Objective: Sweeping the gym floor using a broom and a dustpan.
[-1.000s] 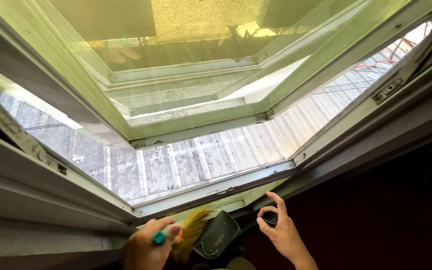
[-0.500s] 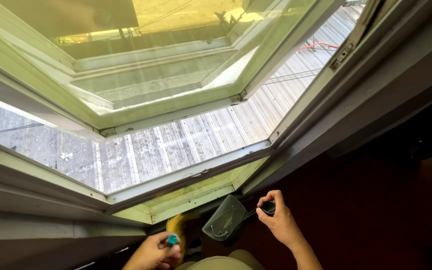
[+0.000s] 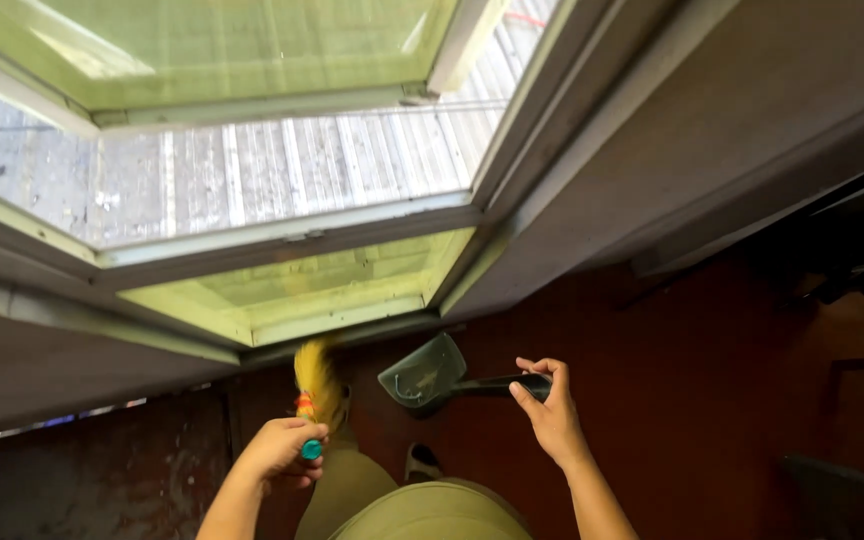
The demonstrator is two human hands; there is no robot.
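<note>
My left hand (image 3: 278,450) grips the teal-ended handle of a small brush with yellow bristles (image 3: 314,375), the bristles pointing up toward the window sill. My right hand (image 3: 546,408) holds the black handle of a dark green dustpan (image 3: 424,373), which hangs level above the floor just right of the brush. The pan's open mouth faces the brush. Both hands are below the sill of an open window (image 3: 292,235).
The open window sash with greenish glass (image 3: 222,45) swings outward over a corrugated metal roof (image 3: 292,170). A grey wall (image 3: 742,130) runs on the right. Below is a dark red floor (image 3: 692,400), my leg (image 3: 432,515) and a sandalled foot (image 3: 420,463).
The view has tilted down from the window toward the floor. My right hand closed on the dustpan handle and both hands now sit lower, below the sill.
</note>
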